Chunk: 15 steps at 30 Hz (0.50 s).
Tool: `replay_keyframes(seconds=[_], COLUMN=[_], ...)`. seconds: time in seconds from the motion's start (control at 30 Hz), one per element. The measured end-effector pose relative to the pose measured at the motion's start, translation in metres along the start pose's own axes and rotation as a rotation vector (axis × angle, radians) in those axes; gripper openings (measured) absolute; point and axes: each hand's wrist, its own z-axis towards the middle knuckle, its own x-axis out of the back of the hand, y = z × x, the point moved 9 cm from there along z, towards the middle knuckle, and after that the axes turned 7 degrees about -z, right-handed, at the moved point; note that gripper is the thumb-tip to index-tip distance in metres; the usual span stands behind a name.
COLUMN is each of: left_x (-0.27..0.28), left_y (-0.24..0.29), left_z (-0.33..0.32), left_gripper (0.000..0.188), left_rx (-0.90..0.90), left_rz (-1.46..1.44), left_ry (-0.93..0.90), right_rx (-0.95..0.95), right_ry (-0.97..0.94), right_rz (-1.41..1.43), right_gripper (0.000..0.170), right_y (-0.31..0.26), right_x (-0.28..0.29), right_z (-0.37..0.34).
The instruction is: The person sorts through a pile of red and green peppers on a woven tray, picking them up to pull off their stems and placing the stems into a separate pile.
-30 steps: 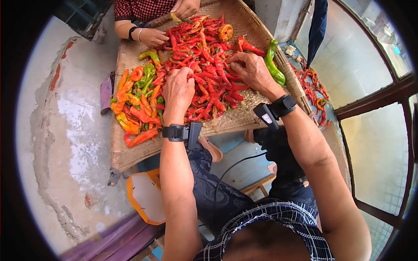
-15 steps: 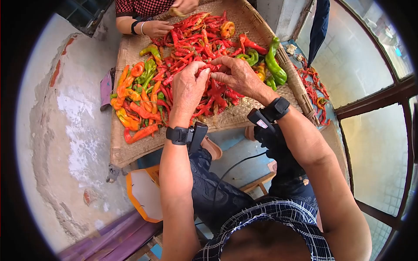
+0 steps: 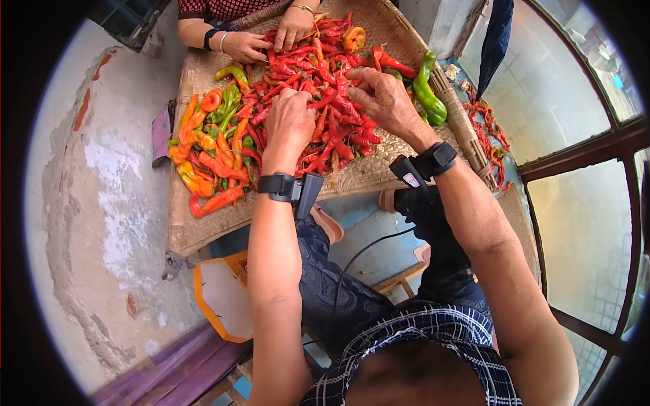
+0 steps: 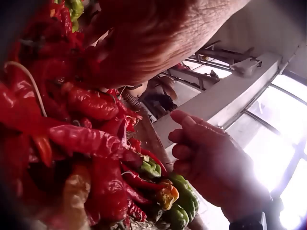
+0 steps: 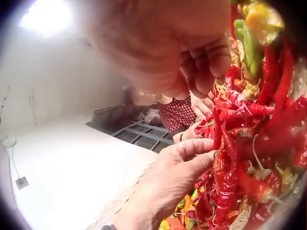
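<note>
A pile of red chili peppers (image 3: 335, 139) covers the middle of a woven tray (image 3: 193, 233). My left hand (image 3: 290, 125) is on the near part of the pile. In the right wrist view its thumb and forefinger pinch a red chili pepper (image 5: 218, 165). My right hand (image 3: 391, 105) hovers over the pile's right side, fingers loosely bent, thumb apart from the forefinger, nothing visible between them. A long green pepper (image 3: 426, 91) lies along the tray's right rim. Orange and yellow peppers (image 3: 220, 166) are heaped at the left, beside some green ones.
Across the tray another person's hands (image 3: 294, 28) touch the far end of the pile. More red peppers (image 3: 482, 132) lie on a blue surface right of the tray, below a folded dark umbrella (image 3: 494, 44). An orange-rimmed container (image 3: 220, 298) stands below the tray's near left corner.
My hands came together over the pile half a second ago and have parted again, the left to the left, the right to the right. The other person's hand has come down onto the pile.
</note>
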Motion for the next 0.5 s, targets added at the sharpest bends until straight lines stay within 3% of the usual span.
replay_keyframes(seconds=[0.07,0.2,0.3,0.33,0.4,0.43,0.5], left_x=[-0.006,0.026,0.044,0.049,0.031,0.024,0.016], left_y=[0.002,0.000,-0.012,-0.010,-0.020,-0.022,-0.035], left_z=[-0.003,-0.002,-0.006,-0.009,-0.016,-0.016,-0.007], left_gripper=[0.014,0.010,0.021,0.021,0.018,0.016,0.017], left_rx=[0.000,0.030,0.219,0.216,0.455,0.492,0.484], left_rz=[0.097,-0.050,-0.516,-0.513,-0.827,-0.849,-0.993], left_ry=[-0.031,0.154,0.243,0.237,0.032,-0.024,0.033], right_rx=[0.002,0.044,0.065,0.098,0.084,0.101,0.119], right_ry=[-0.001,0.036,0.031,0.037,0.028,0.025,0.024], right_rz=[-0.001,0.007,0.017,0.009,0.001,0.016,0.031], right_gripper=[0.025,0.021,0.019,0.019,0.018,0.018,0.018], right_y=[0.002,0.000,-0.004,-0.008,-0.006,-0.008,-0.011], right_x=[0.000,0.005,0.005,0.005,0.005,0.005,0.004], right_z=[-0.002,-0.006,-0.005,-0.006,-0.006,-0.006,-0.006])
